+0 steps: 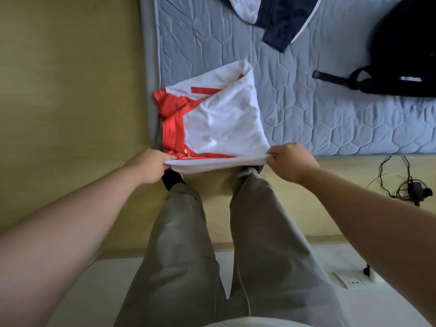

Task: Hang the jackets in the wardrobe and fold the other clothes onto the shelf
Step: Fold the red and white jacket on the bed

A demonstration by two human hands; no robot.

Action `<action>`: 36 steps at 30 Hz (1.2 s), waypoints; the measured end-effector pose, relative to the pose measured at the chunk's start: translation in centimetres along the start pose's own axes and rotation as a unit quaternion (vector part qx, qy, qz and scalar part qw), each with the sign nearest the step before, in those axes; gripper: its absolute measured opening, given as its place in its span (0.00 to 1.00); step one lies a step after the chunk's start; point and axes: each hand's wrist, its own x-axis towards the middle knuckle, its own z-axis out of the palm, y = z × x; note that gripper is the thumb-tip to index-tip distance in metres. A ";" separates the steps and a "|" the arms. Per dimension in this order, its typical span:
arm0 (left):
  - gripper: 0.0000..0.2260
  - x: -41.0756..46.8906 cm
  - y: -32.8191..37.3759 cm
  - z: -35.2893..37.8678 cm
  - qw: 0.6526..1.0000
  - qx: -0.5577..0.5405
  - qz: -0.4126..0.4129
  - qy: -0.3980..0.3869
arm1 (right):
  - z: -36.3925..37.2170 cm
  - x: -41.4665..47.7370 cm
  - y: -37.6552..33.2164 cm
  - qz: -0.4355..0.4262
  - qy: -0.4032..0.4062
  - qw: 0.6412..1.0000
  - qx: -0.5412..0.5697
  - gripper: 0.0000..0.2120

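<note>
The white-and-red sports top (224, 119) is lying partly folded on the near corner of the quilted mattress (330, 119), with the left hand (151, 165) and the right hand (291, 161) each pinching one end of its near hem, holding it taut just off the edge. Its red part is bunching at the mattress's side edge, so folding the hem over is probably risking a crooked fold, or dragging that bunch onto the floor. A navy-and-white jacket (280, 20) is lying farther up, well apart.

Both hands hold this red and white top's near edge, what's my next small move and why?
Probably fold that edge forward onto the far half: left hand and right hand each pinch a corner, and the red and white top lies spread on the mattress.
</note>
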 end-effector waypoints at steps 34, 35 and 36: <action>0.17 26.1 -4.1 -2.8 0.790 -0.277 -0.343 0.426 | -2.5 35.7 -4.9 0.133 0.274 0.946 0.116 0.17; 0.18 26.3 -4.0 -2.9 0.787 -0.250 -0.375 0.421 | -2.3 35.8 -4.8 0.142 0.263 0.946 0.125 0.17; 0.20 26.3 -3.6 -3.1 0.785 -0.211 -0.395 0.427 | -2.2 35.8 -4.7 0.150 0.259 0.944 0.139 0.18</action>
